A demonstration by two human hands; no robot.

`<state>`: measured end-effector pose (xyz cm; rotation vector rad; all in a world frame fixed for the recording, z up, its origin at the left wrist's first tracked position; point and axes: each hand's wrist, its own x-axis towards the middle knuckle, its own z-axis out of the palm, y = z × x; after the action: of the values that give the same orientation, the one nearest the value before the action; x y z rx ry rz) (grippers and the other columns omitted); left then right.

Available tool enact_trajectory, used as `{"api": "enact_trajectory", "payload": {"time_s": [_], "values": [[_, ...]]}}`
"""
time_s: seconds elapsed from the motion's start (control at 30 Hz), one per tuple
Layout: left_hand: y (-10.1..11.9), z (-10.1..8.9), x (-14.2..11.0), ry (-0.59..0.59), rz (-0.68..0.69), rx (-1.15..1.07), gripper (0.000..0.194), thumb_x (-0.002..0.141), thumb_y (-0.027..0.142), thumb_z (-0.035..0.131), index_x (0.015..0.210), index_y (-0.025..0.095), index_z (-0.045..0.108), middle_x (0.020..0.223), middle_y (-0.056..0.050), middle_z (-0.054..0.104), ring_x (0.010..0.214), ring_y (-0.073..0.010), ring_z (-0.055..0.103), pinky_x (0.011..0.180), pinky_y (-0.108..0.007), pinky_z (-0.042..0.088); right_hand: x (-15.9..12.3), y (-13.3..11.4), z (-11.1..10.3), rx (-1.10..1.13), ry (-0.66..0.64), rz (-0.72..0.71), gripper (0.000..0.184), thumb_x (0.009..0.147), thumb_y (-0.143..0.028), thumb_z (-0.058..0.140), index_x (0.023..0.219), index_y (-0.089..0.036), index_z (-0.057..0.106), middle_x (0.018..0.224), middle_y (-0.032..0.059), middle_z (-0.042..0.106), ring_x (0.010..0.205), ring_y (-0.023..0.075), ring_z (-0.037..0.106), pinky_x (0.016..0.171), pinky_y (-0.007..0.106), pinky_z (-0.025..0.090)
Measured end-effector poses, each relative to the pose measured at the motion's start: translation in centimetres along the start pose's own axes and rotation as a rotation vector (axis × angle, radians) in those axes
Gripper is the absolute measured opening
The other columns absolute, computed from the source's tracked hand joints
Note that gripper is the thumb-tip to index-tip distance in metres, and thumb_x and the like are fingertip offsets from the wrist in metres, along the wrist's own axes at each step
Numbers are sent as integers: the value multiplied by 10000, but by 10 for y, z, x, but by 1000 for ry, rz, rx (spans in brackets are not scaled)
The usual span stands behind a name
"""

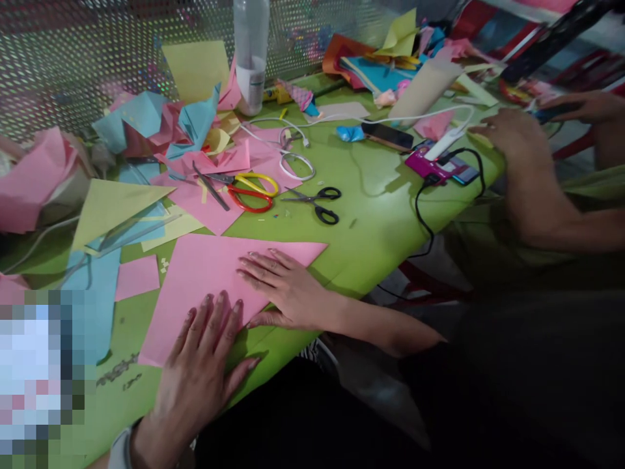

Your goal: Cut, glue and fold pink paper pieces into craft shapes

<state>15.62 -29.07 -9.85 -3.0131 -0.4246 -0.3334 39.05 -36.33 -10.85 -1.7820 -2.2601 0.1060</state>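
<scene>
A large pink paper sheet (205,280) lies folded on the green table (381,215) near its front edge. My left hand (200,371) rests flat on the sheet's lower corner, fingers stretched out and spread. My right hand (280,286) lies flat on the sheet's right part, fingers straight and pointing left. Neither hand holds anything; both press on the pink paper.
Red-and-yellow scissors (249,192) and black scissors (317,202) lie beyond the sheet. Piles of coloured paper (146,124), a plastic bottle (250,52), white cables (293,163) and phones (439,166) crowd the back. Another person's hands (512,137) are at the right edge.
</scene>
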Motion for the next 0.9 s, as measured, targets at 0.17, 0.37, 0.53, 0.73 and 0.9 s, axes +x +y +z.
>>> {"api": "enact_trajectory", "payload": {"time_s": [0.17, 0.37, 0.53, 0.73, 0.9], "values": [[-1, 2, 0, 12, 14, 11, 799, 949, 561, 528, 1594, 180, 251, 1556, -165, 435, 1418, -355, 436, 1157, -476, 343, 0, 1, 0, -14, 4, 2, 814, 943, -716, 370, 1507, -132, 432, 1596, 115, 373, 1501, 281, 297, 1249, 506, 201], [-2, 2, 1, 31, 33, 27, 784, 946, 541, 551, 1584, 176, 280, 1550, -188, 434, 1402, -369, 455, 1131, -496, 374, 1, 1, -4, -24, -29, 13, 855, 915, -740, 403, 1531, -147, 394, 1607, 112, 351, 1509, 271, 282, 1246, 504, 215], [-3, 3, 2, 21, 30, 30, 781, 947, 548, 543, 1588, 196, 270, 1559, -173, 427, 1398, -367, 462, 1121, -501, 393, -3, 5, -9, -77, -77, 10, 857, 923, -744, 377, 1561, -174, 334, 1641, 78, 264, 1526, 257, 236, 1253, 495, 195], [-4, 2, 2, 36, 43, 26, 781, 953, 545, 535, 1592, 194, 258, 1552, -169, 439, 1390, -367, 471, 1120, -500, 399, -14, 21, -9, -77, -53, 37, 905, 908, -774, 352, 1567, -155, 318, 1638, 97, 264, 1531, 265, 219, 1251, 485, 195], [-4, 1, 2, 36, 38, 30, 769, 959, 527, 537, 1594, 205, 249, 1554, -161, 439, 1394, -358, 469, 1128, -500, 399, -25, 37, -14, -61, -64, 67, 896, 923, -769, 299, 1569, -148, 309, 1641, 95, 254, 1535, 263, 206, 1246, 473, 213]]}}
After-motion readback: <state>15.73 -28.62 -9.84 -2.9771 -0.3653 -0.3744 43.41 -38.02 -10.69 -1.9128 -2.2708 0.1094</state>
